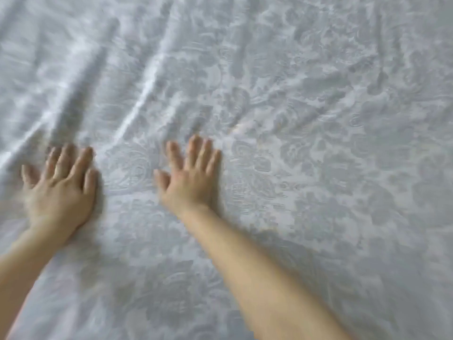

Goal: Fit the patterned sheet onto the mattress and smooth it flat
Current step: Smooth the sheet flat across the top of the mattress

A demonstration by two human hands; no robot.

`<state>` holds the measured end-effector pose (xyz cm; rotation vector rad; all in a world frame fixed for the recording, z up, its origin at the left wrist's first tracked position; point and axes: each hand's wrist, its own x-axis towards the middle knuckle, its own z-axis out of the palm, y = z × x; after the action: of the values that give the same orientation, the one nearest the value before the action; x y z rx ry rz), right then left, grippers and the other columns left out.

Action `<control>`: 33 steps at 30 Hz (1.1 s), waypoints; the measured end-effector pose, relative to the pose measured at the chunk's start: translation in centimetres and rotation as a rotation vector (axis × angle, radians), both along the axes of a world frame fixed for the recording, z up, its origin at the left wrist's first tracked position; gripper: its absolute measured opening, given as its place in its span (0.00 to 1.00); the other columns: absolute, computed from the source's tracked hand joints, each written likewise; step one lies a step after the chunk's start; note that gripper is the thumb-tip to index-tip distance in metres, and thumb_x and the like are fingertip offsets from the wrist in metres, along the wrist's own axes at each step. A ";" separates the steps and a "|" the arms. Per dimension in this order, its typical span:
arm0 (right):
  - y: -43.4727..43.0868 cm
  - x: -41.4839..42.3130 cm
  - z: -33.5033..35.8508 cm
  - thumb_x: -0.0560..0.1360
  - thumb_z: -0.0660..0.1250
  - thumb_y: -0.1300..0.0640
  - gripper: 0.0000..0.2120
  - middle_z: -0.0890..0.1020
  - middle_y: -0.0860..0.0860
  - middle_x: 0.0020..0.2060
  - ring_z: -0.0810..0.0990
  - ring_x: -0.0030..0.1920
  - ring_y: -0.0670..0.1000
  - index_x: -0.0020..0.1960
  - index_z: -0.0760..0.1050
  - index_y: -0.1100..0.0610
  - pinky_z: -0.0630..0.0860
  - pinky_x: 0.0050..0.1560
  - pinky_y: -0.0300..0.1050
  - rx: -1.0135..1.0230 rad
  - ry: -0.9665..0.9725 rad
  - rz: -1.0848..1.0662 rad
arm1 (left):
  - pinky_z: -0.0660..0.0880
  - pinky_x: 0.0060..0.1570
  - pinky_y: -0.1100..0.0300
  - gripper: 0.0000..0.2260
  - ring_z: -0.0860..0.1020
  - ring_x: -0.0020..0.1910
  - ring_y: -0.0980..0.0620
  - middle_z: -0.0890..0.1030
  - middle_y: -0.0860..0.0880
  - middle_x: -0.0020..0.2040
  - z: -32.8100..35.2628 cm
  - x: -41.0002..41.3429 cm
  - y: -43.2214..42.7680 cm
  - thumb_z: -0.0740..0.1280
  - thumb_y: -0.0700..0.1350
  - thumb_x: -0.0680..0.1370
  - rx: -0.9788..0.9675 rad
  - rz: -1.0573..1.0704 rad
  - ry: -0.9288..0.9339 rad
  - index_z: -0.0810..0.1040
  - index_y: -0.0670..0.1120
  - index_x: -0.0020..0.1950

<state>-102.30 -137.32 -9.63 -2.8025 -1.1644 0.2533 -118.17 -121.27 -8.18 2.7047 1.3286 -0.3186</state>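
Observation:
The patterned sheet, pale grey-white with a floral damask print, fills the whole view and hides the mattress under it. My left hand lies flat on the sheet at the left, palm down and fingers straight. My right hand presses flat on the sheet near the middle, fingers spread and straight. Both hands are blurred. Long ridged wrinkles run from the upper middle down toward my left hand. The sheet around and below my hands lies smoother.
More soft creases ripple across the upper right of the sheet. No edge of the bed, wall or other object shows in the frame.

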 end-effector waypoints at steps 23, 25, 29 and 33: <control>19.0 -12.2 0.7 0.80 0.41 0.41 0.26 0.41 0.62 0.76 0.38 0.75 0.66 0.76 0.42 0.42 0.39 0.71 0.68 -0.106 0.083 0.534 | 0.39 0.71 0.36 0.24 0.43 0.77 0.53 0.46 0.54 0.78 0.4 -12.8 12.4 0.41 0.56 0.80 0.088 0.570 0.095 0.48 0.58 0.76; 18.8 -14.4 1.9 0.80 0.45 0.39 0.26 0.42 0.59 0.77 0.38 0.76 0.62 0.76 0.45 0.40 0.37 0.71 0.67 -0.137 0.151 0.746 | 0.43 0.70 0.34 0.23 0.44 0.77 0.52 0.46 0.53 0.78 1.6 -15.0 12.4 0.42 0.55 0.80 0.013 0.667 0.129 0.47 0.59 0.76; 11.3 -5.8 3.4 0.78 0.42 0.37 0.27 0.52 0.54 0.77 0.49 0.77 0.54 0.75 0.45 0.42 0.40 0.74 0.61 0.053 0.155 0.579 | 0.48 0.69 0.33 0.24 0.48 0.76 0.42 0.51 0.46 0.78 5.5 -17.7 10.4 0.44 0.56 0.81 -0.022 0.736 0.056 0.51 0.56 0.77; -2.9 0.6 2.6 0.76 0.42 0.35 0.34 0.62 0.63 0.73 0.60 0.73 0.62 0.75 0.60 0.52 0.53 0.70 0.68 0.003 0.043 -0.095 | 0.46 0.69 0.36 0.24 0.54 0.75 0.38 0.60 0.42 0.75 5.8 -18.7 4.4 0.47 0.56 0.80 0.144 0.227 -0.025 0.59 0.52 0.75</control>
<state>-101.69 -140.18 -7.04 -2.8250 -1.0189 0.3027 -136.89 -116.82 -2.40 2.6210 1.6926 -0.1728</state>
